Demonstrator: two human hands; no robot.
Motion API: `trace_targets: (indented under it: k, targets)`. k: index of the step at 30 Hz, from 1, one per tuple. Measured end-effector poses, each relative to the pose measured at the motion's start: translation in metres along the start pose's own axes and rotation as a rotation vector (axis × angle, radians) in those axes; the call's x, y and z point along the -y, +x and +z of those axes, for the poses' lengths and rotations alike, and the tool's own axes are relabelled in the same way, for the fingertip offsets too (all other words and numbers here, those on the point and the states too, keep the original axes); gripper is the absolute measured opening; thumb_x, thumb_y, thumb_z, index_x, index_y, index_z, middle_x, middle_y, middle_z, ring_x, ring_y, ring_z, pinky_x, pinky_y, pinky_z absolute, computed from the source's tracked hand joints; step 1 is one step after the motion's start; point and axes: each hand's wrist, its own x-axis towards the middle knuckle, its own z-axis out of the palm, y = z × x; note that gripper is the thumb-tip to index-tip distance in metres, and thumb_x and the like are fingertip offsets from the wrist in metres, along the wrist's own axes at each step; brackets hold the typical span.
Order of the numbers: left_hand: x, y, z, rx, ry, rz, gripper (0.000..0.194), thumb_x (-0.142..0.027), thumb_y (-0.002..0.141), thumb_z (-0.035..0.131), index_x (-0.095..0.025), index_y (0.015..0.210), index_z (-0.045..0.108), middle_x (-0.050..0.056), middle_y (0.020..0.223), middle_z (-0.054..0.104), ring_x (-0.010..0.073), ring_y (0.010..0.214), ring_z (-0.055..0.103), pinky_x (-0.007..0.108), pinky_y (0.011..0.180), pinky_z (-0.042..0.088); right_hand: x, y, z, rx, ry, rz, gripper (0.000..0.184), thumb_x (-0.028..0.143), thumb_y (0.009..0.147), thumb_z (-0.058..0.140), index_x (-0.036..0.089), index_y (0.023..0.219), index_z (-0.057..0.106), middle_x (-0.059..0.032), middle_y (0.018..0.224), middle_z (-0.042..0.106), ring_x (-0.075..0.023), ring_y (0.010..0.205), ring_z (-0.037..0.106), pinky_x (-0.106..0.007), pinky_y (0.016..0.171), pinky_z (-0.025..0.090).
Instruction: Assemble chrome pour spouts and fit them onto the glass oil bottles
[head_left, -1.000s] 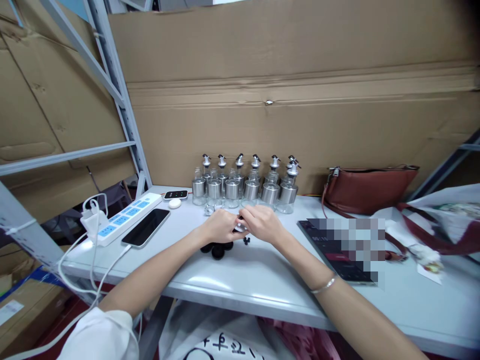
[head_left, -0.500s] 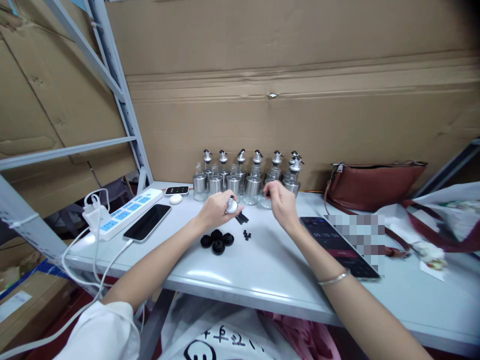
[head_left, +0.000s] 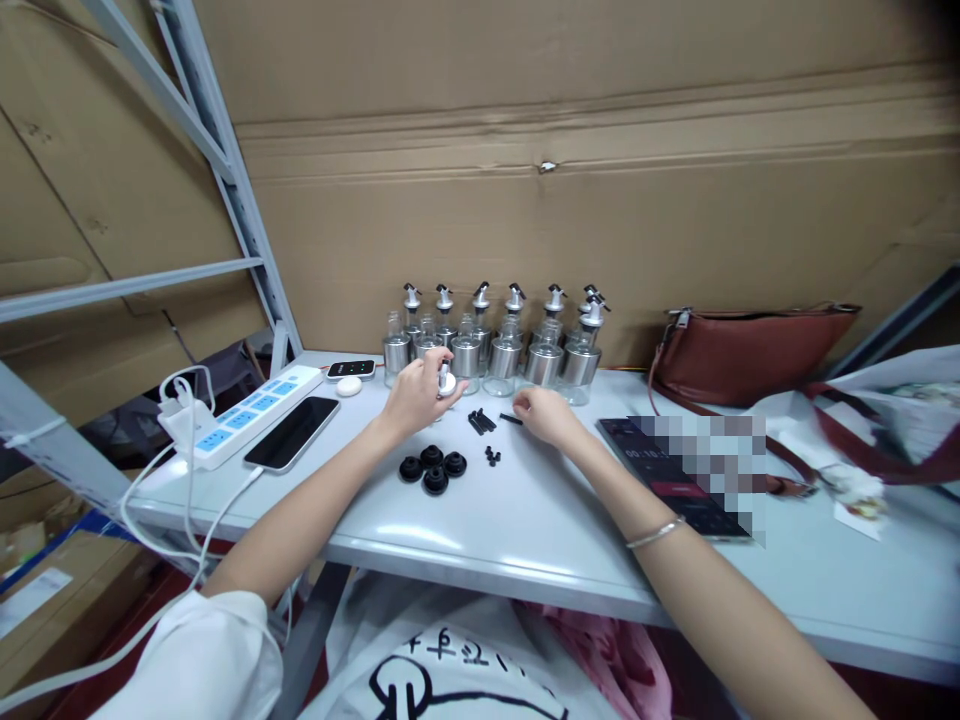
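Observation:
My left hand (head_left: 411,397) is closed around a small silver pourer cap (head_left: 446,380), held just in front of the row of glass and steel bottles (head_left: 504,352). My right hand (head_left: 541,413) rests low on the white table (head_left: 525,520), its fingertips pinching a thin black stick (head_left: 511,419). Between my hands lie a few short black tubes (head_left: 481,421). Several black rubber stoppers (head_left: 433,468) sit in a cluster nearer to me, with tiny black bits (head_left: 492,456) beside them.
A white power strip (head_left: 244,417), a dark phone (head_left: 292,432), a small black device (head_left: 351,368) and a white puck (head_left: 348,386) lie at the left. Another phone (head_left: 660,470) and a brown bag (head_left: 750,355) are at the right. Cardboard walls the back.
My hands came apart. The left carried the silver cap up toward the bottles. The right swung out to the bottle row, then dropped to the table and pinched the black stick.

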Motion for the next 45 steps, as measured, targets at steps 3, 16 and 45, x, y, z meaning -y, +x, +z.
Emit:
trace_targets:
  k: [3, 16, 45]
  targets:
    - [0.001, 0.000, 0.003, -0.067, -0.055, 0.013, 0.029, -0.026, 0.085, 0.050, -0.020, 0.102, 0.027, 0.001, 0.086, 0.052, 0.0107, 0.063, 0.053, 0.022, 0.058, 0.040, 0.000, 0.000, 0.002, 0.042, -0.035, -0.066, 0.018, 0.006, 0.075, 0.055, 0.015, 0.076, 0.071, -0.0092, 0.081, 0.071, -0.0204, 0.078, 0.064, -0.026, 0.069, 0.042]
    - [-0.002, -0.002, 0.001, 0.090, -0.035, -0.050, 0.034, -0.043, 0.085, 0.051, -0.020, 0.096, 0.030, 0.003, 0.089, 0.057, 0.0132, 0.067, 0.060, 0.025, 0.060, 0.043, 0.008, -0.002, 0.005, 0.092, -0.039, -0.228, 0.018, 0.002, 0.073, 0.058, 0.014, 0.076, 0.071, -0.0068, 0.077, 0.071, -0.0176, 0.072, 0.064, -0.025, 0.069, 0.046]
    - [-0.020, -0.002, -0.002, 0.540, -0.259, 0.005, 0.044, -0.041, 0.094, 0.037, -0.016, 0.129, 0.033, 0.008, 0.096, 0.064, 0.0206, 0.083, 0.063, 0.029, 0.070, 0.045, 0.041, -0.015, -0.005, 0.087, 0.892, -0.324, 0.032, 0.049, 0.081, 0.052, 0.016, 0.080, 0.055, -0.0011, 0.071, 0.059, -0.0119, 0.063, 0.055, -0.027, 0.063, 0.046]
